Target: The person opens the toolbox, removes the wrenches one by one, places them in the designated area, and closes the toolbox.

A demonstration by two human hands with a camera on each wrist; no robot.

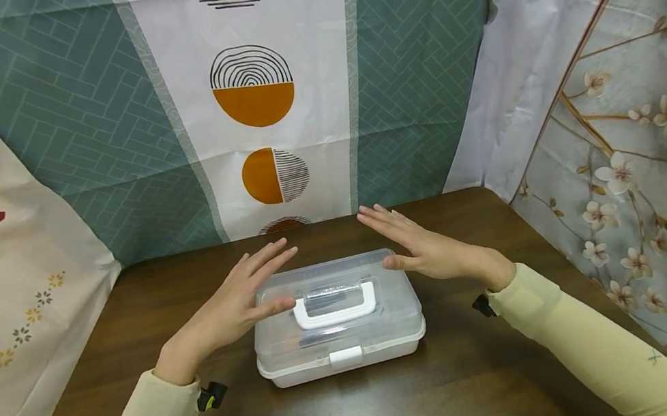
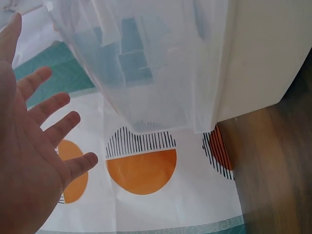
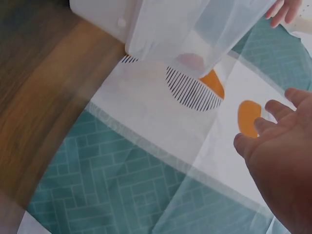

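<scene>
A plastic storage box (image 1: 342, 337) with a clear lid and white base stands on the table. Its white carry handle (image 1: 336, 317) lies folded on the lid, and a white latch (image 1: 346, 357) sits at the front. Blurred items show dimly through the lid. At the box's left side hovers my left hand (image 1: 236, 301), fingers spread. My right hand (image 1: 431, 248) is raised by the right side, fingers straight. In the left wrist view, a gap separates the left hand (image 2: 36, 141) from the box. The right wrist view shows the right hand (image 3: 285, 151) apart from it too.
The dark brown wooden table (image 1: 369, 410) reaches back to a green and white patterned cloth (image 1: 321, 99). A cream cloth (image 1: 3, 287) hangs on the left, a floral one (image 1: 635, 201) on the right. Dark straps (image 1: 211, 395) are at both wrists.
</scene>
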